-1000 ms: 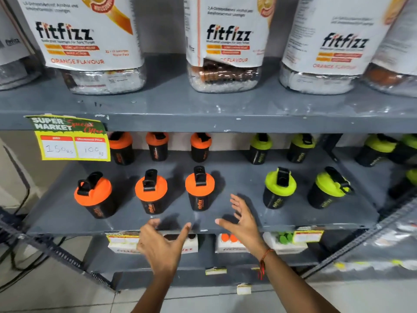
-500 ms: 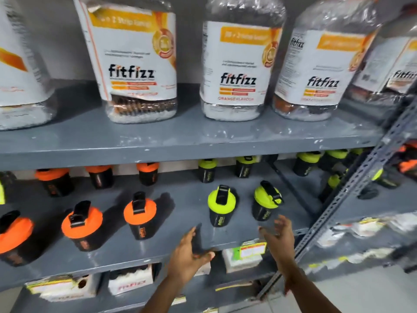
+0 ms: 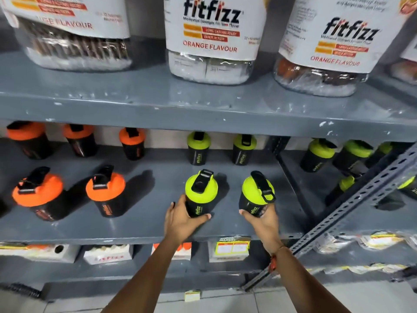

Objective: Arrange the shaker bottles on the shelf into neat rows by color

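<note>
Black shaker bottles stand in two rows on the grey middle shelf (image 3: 146,231). Orange-lidded ones fill the left: two in front (image 3: 37,195) (image 3: 106,193) and three behind (image 3: 132,143). Green-lidded ones stand to the right: two in front, two behind (image 3: 198,147) (image 3: 243,149). My left hand (image 3: 180,219) wraps the base of the front left green-lidded bottle (image 3: 200,192). My right hand (image 3: 262,219) grips the base of the front right green-lidded bottle (image 3: 257,193), which leans a little to the right.
Large fitfizz jars (image 3: 212,37) stand on the shelf above. A slotted metal upright (image 3: 352,202) slants across the right, with more green-lidded bottles (image 3: 318,154) in the bay beyond. Boxes (image 3: 108,256) and a yellow price tag (image 3: 232,246) sit below.
The view has shifted right and closer. Both hands were open and hovering at the shelf edge; now each has reached in and closed around a front green-lidded bottle.
</note>
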